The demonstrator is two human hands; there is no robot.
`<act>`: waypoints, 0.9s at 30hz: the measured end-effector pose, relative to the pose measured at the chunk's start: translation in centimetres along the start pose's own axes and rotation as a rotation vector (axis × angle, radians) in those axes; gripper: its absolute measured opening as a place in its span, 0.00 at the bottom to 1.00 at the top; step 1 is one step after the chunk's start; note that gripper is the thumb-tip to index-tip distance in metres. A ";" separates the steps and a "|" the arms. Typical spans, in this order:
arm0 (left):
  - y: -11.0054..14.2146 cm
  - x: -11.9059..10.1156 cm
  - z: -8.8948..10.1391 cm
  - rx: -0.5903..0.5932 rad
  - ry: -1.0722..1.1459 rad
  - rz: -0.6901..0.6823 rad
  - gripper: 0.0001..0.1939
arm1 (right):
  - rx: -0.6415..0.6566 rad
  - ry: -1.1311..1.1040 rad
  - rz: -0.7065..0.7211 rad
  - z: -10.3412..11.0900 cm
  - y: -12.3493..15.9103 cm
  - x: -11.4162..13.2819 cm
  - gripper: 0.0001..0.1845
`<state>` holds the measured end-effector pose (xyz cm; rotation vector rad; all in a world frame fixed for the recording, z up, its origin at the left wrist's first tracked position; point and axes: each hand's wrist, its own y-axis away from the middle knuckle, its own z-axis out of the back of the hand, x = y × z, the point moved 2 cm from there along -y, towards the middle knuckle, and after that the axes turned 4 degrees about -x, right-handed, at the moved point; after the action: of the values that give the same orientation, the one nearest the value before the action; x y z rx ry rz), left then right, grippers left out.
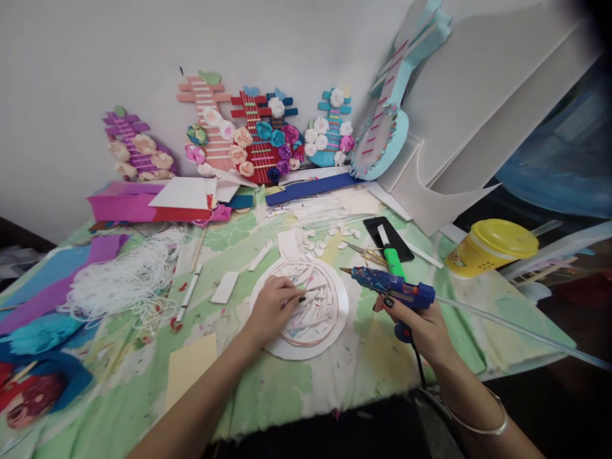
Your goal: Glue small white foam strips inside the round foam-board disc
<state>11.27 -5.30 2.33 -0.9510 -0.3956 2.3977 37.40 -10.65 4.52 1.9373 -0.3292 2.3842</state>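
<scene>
My right hand [428,331] grips a blue glue gun [392,285], its nozzle pointing left toward a round white disc [336,331]. A long clear glue stick [516,326] runs out of its back end. Over the left part of the disc, my left hand [276,307] has its fingertips pinched together; what they hold, if anything, is too small to make out. Many small white scraps [313,312] lie on the disc, inside a thin pinkish ring line. Just behind the glue gun are a green-handled cutter [393,261] and scissors [366,253].
A dark phone [399,237] lies beside the cutter. At right stands a yellow-lidded tub [492,247]. White cord [124,280] is heaped at left, near a white marker [189,296]. Flower-decorated paper guitars [261,143] lean on the back wall; a large pale blue guitar [389,137] stands at right.
</scene>
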 end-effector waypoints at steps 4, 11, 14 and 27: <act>-1.6 0.0 0.0 -0.038 -0.013 -0.004 0.08 | 0.000 -0.029 -0.025 -0.2 -0.5 -1.1 0.14; -4.0 -0.6 -2.0 0.138 -0.217 -0.220 0.08 | 0.000 -0.044 -0.049 -0.5 -0.6 -1.6 0.16; -4.2 -0.5 -2.1 0.145 -0.225 -0.226 0.10 | -0.005 -0.022 -0.044 -0.3 -0.6 -1.7 0.16; -3.6 1.0 -2.1 0.027 -0.048 -0.059 0.10 | 0.251 0.216 0.125 -2.9 -1.4 -2.1 0.12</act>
<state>13.43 -1.64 1.84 -0.8591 -0.4019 2.3703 35.34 -8.47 2.08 1.7696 -0.1491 2.8059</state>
